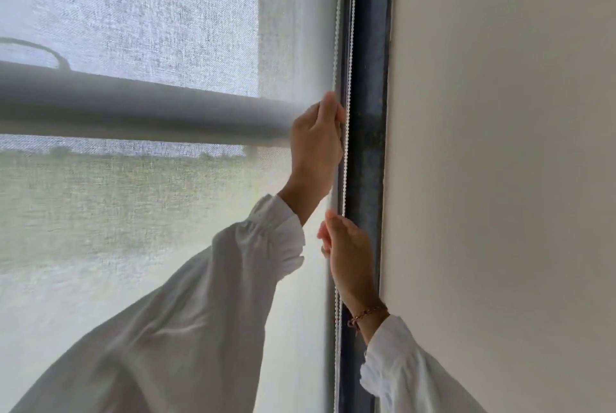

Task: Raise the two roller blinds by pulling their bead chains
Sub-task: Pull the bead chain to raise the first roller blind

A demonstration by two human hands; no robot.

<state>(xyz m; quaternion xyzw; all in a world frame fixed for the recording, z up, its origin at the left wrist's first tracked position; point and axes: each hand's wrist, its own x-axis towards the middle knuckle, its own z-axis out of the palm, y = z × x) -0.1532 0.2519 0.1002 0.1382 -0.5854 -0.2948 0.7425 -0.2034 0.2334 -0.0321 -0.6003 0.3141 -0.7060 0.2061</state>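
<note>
A sheer white roller blind (140, 12) covers the window on the left. White bead chains (348, 56) hang along its right edge, in front of the dark window frame (370, 79). My left hand (316, 142) is raised and closed around a bead chain at the blind's edge. Lower down, my right hand (346, 256) pinches a bead chain; a thin bracelet circles its wrist. Both arms wear white sleeves. Which strand each hand holds is hard to tell.
A grey horizontal bar (133, 106) shows through the blind fabric, with a blurred landscape behind it. A plain off-white wall (500, 146) fills the right side, right next to the window frame.
</note>
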